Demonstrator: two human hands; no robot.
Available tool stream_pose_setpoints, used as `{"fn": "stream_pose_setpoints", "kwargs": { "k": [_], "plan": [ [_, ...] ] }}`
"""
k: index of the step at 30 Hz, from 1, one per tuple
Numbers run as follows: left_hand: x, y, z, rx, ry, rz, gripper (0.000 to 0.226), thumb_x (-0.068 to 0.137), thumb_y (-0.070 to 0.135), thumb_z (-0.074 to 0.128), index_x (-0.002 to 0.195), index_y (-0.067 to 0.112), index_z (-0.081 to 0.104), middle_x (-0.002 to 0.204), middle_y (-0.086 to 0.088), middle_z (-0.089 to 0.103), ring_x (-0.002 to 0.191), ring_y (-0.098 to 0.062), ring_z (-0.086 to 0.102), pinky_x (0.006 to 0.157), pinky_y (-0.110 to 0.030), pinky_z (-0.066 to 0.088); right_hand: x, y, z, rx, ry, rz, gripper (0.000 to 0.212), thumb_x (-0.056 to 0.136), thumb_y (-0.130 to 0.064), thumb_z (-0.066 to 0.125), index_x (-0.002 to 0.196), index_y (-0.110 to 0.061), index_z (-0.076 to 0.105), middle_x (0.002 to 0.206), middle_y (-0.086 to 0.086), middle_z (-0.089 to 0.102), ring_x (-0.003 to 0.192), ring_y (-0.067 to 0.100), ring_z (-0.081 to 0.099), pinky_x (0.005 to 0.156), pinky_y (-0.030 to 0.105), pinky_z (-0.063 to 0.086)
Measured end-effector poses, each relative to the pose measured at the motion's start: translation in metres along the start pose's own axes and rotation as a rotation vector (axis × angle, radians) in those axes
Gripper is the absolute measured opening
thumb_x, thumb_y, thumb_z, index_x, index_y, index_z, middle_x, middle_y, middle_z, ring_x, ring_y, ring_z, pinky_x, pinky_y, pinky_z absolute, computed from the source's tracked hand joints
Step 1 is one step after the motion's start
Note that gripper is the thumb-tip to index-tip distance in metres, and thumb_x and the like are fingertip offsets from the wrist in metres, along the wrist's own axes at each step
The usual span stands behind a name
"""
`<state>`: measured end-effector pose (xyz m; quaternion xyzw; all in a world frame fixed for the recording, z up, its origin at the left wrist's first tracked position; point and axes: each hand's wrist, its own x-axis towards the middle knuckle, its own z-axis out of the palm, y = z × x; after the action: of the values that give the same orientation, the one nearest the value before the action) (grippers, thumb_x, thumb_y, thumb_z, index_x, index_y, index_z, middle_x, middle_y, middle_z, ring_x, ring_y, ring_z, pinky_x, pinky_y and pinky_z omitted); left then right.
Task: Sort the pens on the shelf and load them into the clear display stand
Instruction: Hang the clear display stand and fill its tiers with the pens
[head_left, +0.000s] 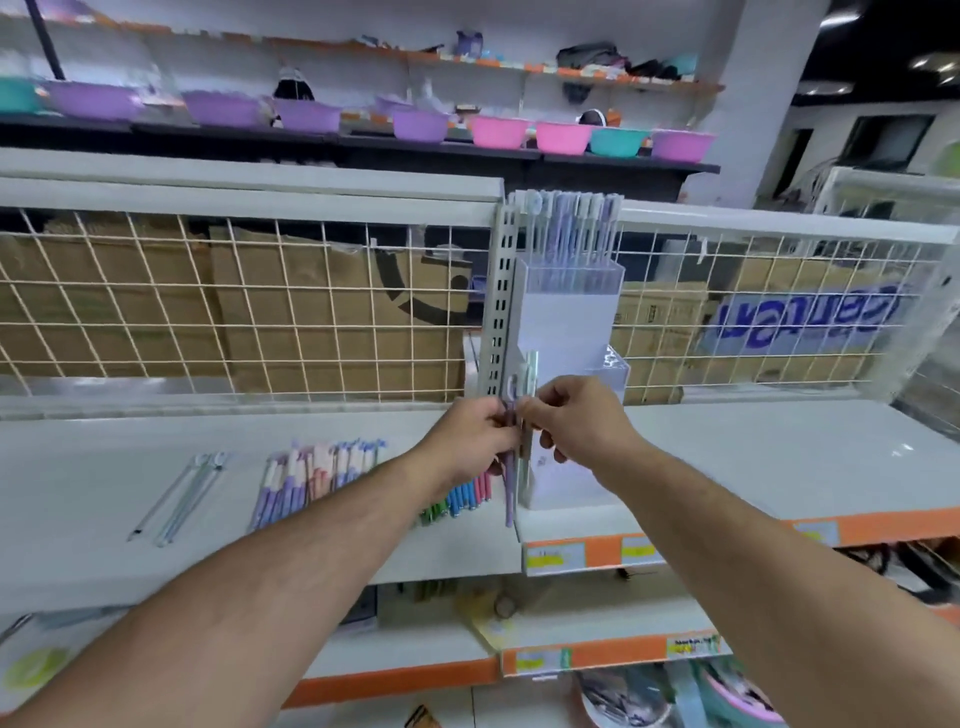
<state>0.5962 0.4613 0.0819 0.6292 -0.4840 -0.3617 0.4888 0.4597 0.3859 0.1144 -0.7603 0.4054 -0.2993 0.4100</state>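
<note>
Sorting a handful of pens ahead of loading. Both hands meet just in front of the clear display stand (569, 312), which stands on the white shelf (779, 452) beside a slotted upright post (498, 312).

The left hand (480, 434) closes its grip round the held pens (510, 493). They are kept vertical, with a purple barrel hanging below the fist. This matches the way the stand takes pens, so each one can go straight down into a tier.

The right hand (579, 415) pinches the upper part of the same handful between thumb and fingertips. It is probably separating one pen out, though blur hides which pen its grip is on.

The stand's top tier already carries a row of loaded pens (571, 228), caps upward. The lower tiers in front look unfilled, so the task is judged to be partly done.

To the left, the remaining stock lies flat on the shelf in separate groups:
- grey pens (192, 488) farthest out;
- pastel pens (311, 478) in the middle;
- bright pens (457, 501) nearest the stand, partly hidden by the left forearm.

Laid side by side and apart by kind, each sort can be picked up as one batch.
</note>
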Motion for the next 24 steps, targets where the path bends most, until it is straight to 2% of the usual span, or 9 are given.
{"fn": "stream_pose_setpoints", "kwargs": {
  "k": [2, 5, 10, 14, 20, 24],
  "plan": [
    [0.011, 0.003, 0.003, -0.024, -0.004, 0.004, 0.007, 0.095, 0.007, 0.061, 0.098, 0.013, 0.064, 0.079, -0.004, 0.069, 0.069, -0.014, 0.065, 0.06, -0.028, 0.05, 0.009, 0.002, -0.011, -0.004, -0.003, 0.008, 0.031, 0.092, -0.027, 0.075, 0.083, 0.001, 0.067, 0.06, 0.005, 0.06, 0.037, 0.004, 0.05, 0.039, 0.021, 0.042],
    [0.031, 0.01, 0.003, -0.037, -0.002, 0.019, 0.005, 0.096, 0.011, 0.063, 0.099, 0.013, 0.065, 0.081, -0.005, 0.072, 0.071, -0.014, 0.067, 0.06, -0.027, 0.051, 0.028, 0.001, -0.022, 0.011, 0.005, -0.002, 0.029, 0.092, -0.027, 0.075, 0.087, 0.001, 0.067, 0.062, 0.004, 0.061, 0.04, 0.004, 0.052, 0.041, 0.023, 0.044],
    [0.073, 0.025, -0.005, -0.044, -0.022, 0.076, 0.007, 0.094, 0.006, 0.064, 0.092, 0.012, 0.063, 0.077, -0.003, 0.074, 0.069, -0.013, 0.071, 0.059, -0.026, 0.054, 0.065, -0.005, -0.038, -0.039, 0.051, -0.004, 0.026, 0.092, -0.028, 0.074, 0.086, -0.003, 0.069, 0.071, 0.007, 0.065, 0.05, 0.01, 0.057, 0.043, 0.024, 0.046],
    [0.104, 0.03, -0.011, -0.057, -0.023, 0.099, 0.01, 0.093, 0.005, 0.065, 0.089, 0.014, 0.063, 0.074, -0.002, 0.075, 0.068, -0.012, 0.071, 0.056, -0.023, 0.053, 0.095, -0.007, -0.046, -0.076, 0.115, 0.007, 0.017, 0.091, -0.021, 0.074, 0.082, -0.008, 0.069, 0.069, 0.005, 0.066, 0.049, 0.01, 0.058, 0.041, 0.022, 0.045],
    [0.134, 0.027, -0.025, -0.084, -0.006, 0.103, 0.01, 0.093, 0.003, 0.064, 0.089, 0.011, 0.062, 0.072, -0.002, 0.074, 0.067, -0.013, 0.071, 0.055, -0.026, 0.055, 0.132, -0.01, -0.044, -0.268, 0.178, -0.006, 0.015, 0.087, -0.019, 0.071, 0.076, -0.01, 0.066, 0.064, 0.002, 0.067, 0.062, 0.02, 0.065, 0.053, 0.031, 0.051],
    [0.148, 0.03, -0.035, -0.058, 0.058, 0.103, 0.009, 0.093, 0.002, 0.064, 0.089, 0.01, 0.063, 0.072, -0.003, 0.073, 0.069, -0.02, 0.07, 0.061, -0.035, 0.06, 0.157, -0.022, -0.049, -0.19, 0.18, -0.075, 0.016, 0.089, -0.022, 0.072, 0.08, -0.011, 0.065, 0.064, 0.002, 0.068, 0.052, 0.009, 0.063, 0.047, 0.025, 0.046]
  ]
}}
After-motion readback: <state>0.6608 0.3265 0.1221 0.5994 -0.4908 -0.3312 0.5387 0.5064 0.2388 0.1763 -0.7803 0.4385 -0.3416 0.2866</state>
